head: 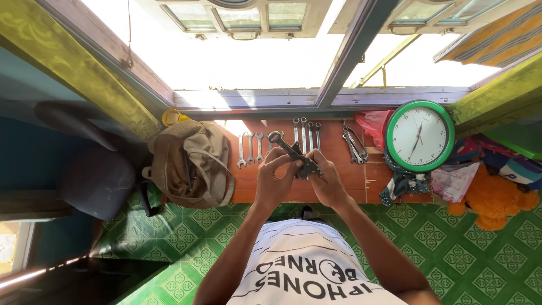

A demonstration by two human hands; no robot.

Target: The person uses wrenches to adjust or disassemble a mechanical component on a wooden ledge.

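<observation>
From the head camera, your left hand [275, 175] and right hand [324, 179] meet above the wooden tabletop [339, 169], both grips closed on a dark wrench [291, 152] angled up to the left. More wrenches [305, 133] lie in a row behind, a bag [189, 164] at left, a green clock [420, 135] at right.

Not much in the way of packaging here: there's a crumpled red plastic bag [375, 125] at the back of the desk [339, 148], right up against the window sill and just left of the round green-rimmed wall clock [420, 136]. Below that clock there's a pale pinkish-white plastic bag [453, 181] with some print on it, sitting next to an orange plush toy [495, 200].
</observation>
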